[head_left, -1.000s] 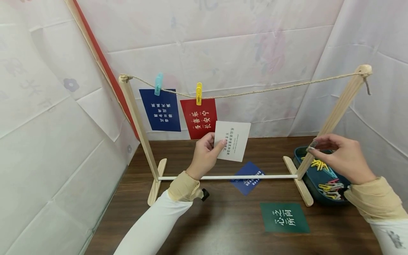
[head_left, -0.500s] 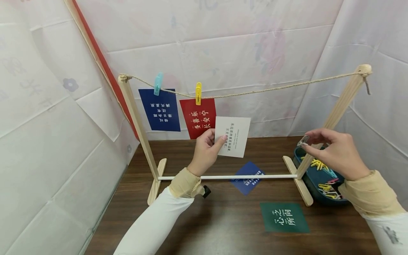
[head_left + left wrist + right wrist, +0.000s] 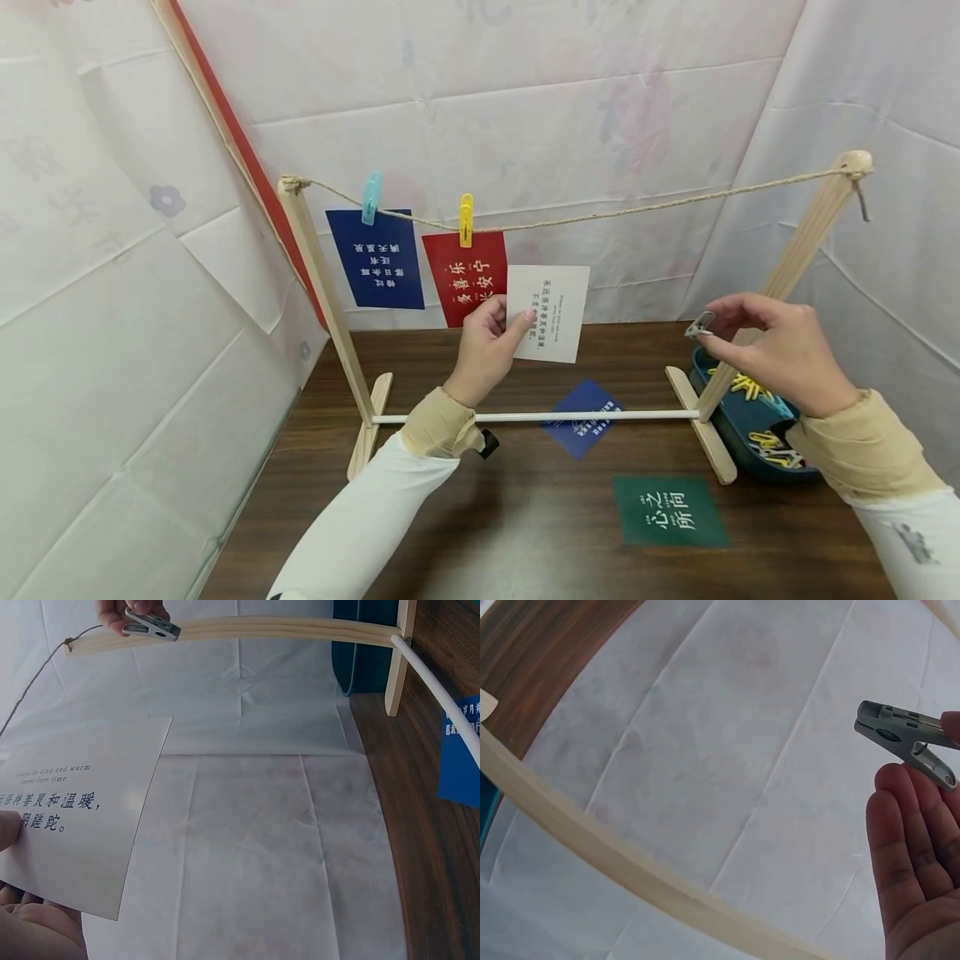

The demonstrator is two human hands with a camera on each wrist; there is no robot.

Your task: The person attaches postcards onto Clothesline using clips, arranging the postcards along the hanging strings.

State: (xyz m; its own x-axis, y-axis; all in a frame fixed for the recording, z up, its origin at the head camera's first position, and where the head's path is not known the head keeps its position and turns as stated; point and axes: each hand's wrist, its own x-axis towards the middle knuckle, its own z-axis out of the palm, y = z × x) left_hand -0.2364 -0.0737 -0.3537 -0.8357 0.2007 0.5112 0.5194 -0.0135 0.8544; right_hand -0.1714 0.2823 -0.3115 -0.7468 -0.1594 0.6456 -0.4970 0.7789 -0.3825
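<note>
A white printed card (image 3: 558, 308) is pinched between thumb and fingers of my left hand (image 3: 485, 346), in front of the lower edge of a hanging red card (image 3: 457, 283). My right hand (image 3: 780, 346) pinches a grey clothespin (image 3: 900, 735) by its handle end, beside the rack's right post (image 3: 806, 242). Above both hands runs a twine line (image 3: 622, 216). A light blue clothespin (image 3: 372, 198) holds a dark blue card (image 3: 378, 262) on it, and a yellow clothespin (image 3: 467, 221) holds the red card.
A dark teal bin (image 3: 738, 446) with several coloured clothespins stands behind the right post's foot. On the wooden table (image 3: 525, 533) lie a blue card (image 3: 581, 429), under the rack's white crossbar (image 3: 517, 417), and a green card (image 3: 670, 511). White cloth (image 3: 562, 100) hangs behind.
My right hand has moved left and slightly up with the grey clothespin, away from over the bin. My left hand has raised the white card a little.
</note>
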